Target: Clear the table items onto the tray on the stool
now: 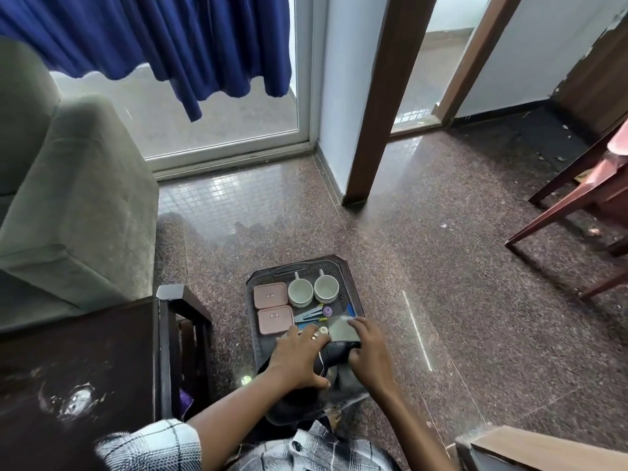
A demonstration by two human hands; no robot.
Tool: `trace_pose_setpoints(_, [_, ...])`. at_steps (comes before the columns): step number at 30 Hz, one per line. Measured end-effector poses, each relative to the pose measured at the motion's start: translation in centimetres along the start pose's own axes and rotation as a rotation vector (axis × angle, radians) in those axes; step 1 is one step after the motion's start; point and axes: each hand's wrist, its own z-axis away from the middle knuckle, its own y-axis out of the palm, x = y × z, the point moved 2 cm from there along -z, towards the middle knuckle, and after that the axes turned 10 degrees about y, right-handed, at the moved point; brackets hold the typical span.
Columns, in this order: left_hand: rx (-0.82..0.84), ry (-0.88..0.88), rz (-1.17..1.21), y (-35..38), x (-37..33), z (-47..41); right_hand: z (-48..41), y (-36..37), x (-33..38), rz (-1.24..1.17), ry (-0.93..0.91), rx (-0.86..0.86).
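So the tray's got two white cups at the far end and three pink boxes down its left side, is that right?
Not quite: the head view shows two pink boxes, not three, down the left side of the tray. The two white cups are at its far end.

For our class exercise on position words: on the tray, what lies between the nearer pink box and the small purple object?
The head view shows slim blue pen-like items lying between the nearer pink box and the small purple object.
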Motion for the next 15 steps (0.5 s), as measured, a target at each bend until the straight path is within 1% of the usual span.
trace_pose_setpoints(2, [-0.023,-0.010,0.013,0.2,-0.1,0.0,0.5,0.9,1.0,0.028,-0.131,0.013])
trace_pose_setpoints(4, [-0.042,-0.017,0.021,0.3,-0.1,0.1,0.6,1.9,1.1,0.060,-0.173,0.042])
trace_pose_setpoints(9, [-0.100,-0.021,0.014,0.2,-0.3,0.3,0.4,2.3,0.4,0.052,-0.193,0.029])
trace_pose_setpoints(13, [-0.200,-0.056,0.063,1.5,-0.1,2.0,0.4,1.8,0.6,0.067,-0.194,0.052])
trace_pose_setpoints(15, [-0.247,-0.064,0.099,1.9,0.0,3.5,0.9,1.6,1.0,0.125,-0.190,0.069])
